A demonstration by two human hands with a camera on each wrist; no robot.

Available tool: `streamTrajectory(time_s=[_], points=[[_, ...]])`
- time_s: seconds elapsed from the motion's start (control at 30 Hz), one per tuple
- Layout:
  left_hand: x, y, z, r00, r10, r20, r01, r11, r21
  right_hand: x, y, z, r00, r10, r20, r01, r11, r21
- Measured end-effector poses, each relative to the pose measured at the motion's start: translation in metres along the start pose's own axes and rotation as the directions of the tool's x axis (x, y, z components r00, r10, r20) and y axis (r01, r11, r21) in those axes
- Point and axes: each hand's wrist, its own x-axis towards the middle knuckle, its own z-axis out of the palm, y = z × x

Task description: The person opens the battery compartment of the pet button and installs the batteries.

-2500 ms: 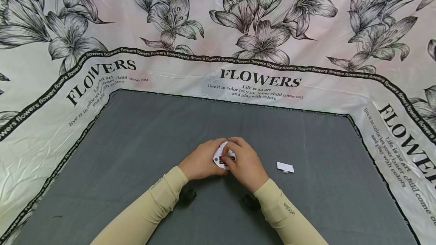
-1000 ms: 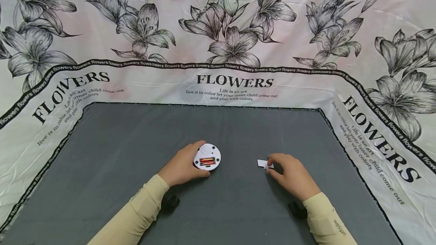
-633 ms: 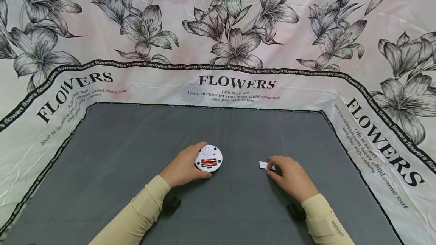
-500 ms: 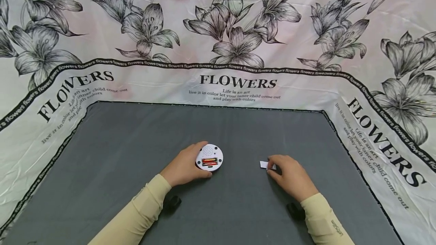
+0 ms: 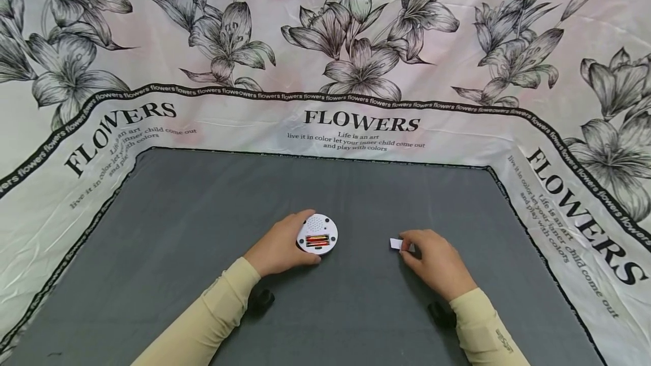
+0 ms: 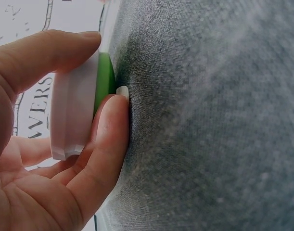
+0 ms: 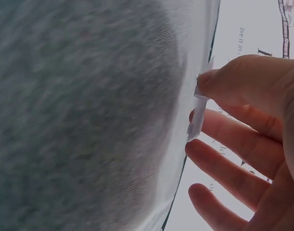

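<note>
My left hand (image 5: 280, 246) grips a round white device (image 5: 316, 224) by its edge, with thumb and fingers curled round the rim. Its upward face shows speaker holes, small dark feet and an uncovered compartment holding red-and-black batteries (image 5: 317, 240). In the left wrist view, a green part (image 6: 104, 79) of the device faces the cloth, with a finger beneath it. Off to the right, my right hand (image 5: 438, 260) pinches a small white battery cover (image 5: 395, 244) between thumb and fingers. The right wrist view shows the cover (image 7: 198, 115) edge-on, the other fingers spread below it.
Grey cloth (image 5: 315, 321) covers the table under both hands. A white border (image 5: 234, 123) printed with words and flowers frames it at the back and sides. Dark wrist-camera housings (image 5: 261, 302) sit under each wrist.
My right hand has left the device and its batteries, moved right, and taken hold of the cover lying on the cloth. The left hand keeps holding the device. Over the last half second little moves.
</note>
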Motion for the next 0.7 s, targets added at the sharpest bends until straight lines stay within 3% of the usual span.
streamTrajectory(time_s=[0.27, 0.7], points=[[-0.002, -0.003, -0.001, 1.0, -0.004, -0.009, 0.004, 1.0, 0.002, 0.014, -0.023, 0.001, 0.999, -0.035, -0.032, 0.036, 0.999, 0.015], [0.0, -0.001, -0.003, 1.0, 0.011, 0.005, -0.011, 1.0, -0.007, 0.047, -0.094, 0.014, 0.96, -0.269, -0.078, 0.271, 0.962, 0.024]])
